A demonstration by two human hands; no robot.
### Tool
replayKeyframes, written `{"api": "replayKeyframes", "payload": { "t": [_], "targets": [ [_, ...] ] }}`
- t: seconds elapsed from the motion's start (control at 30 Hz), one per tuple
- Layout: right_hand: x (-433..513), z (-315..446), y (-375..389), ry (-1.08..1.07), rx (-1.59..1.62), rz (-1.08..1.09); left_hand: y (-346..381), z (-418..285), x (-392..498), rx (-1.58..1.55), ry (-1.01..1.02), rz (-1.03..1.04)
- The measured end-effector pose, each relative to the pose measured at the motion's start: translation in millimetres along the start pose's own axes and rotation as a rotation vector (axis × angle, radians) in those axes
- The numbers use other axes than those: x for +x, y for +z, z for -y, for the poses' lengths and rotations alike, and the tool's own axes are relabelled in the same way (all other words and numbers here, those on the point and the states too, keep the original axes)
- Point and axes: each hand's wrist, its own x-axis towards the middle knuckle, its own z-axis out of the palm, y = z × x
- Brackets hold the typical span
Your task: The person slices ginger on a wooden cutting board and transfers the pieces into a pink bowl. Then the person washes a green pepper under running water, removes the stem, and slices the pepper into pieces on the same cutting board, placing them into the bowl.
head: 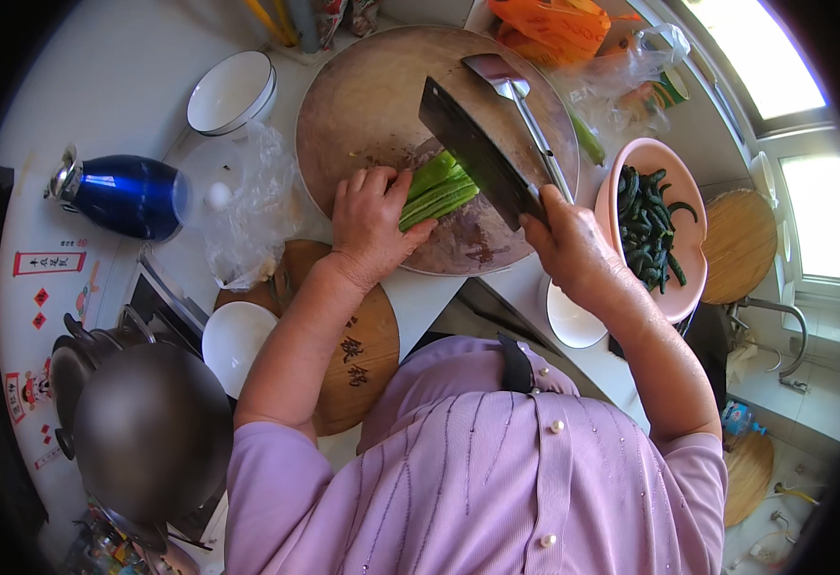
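Note:
My left hand [368, 223] presses a bundle of long green vegetable pieces [440, 188] against a round wooden chopping board [370, 93]. In my right hand [571, 241] is the handle of a dark, broad-bladed cleaver [474, 147]. Its blade is tilted beside the right end of the bundle; whether it touches the pieces I cannot tell. A metal cooking turner [531, 118] lies on the right side of the board, partly behind the cleaver and my right hand. Dark wet-looking marks show on the wood around the vegetables.
Right of the board stands a pink basin [689, 237] of dark green, finger-like vegetables; a white bowl [574, 316] is near my right wrist. To the left are a blue vacuum flask [129, 195], an egg [219, 195], a plastic bag [251, 215], stacked bowls [229, 93] and a wooden lid [362, 359].

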Motion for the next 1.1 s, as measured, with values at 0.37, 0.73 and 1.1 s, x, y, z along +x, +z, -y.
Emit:
{"api": "replayKeyframes", "payload": {
  "t": [0.37,0.73,1.1],
  "targets": [
    [26,4,17,0.322,0.352,0.082,1,-2,-3,0.018,-0.021,-0.034],
    [1,1,21,-0.105,0.048,-0.008,6,4,-22,-0.152,-0.04,-0.15],
    [22,16,37,0.221,0.454,0.027,3,2,-21,-0.177,-0.062,-0.156]
  ]
}}
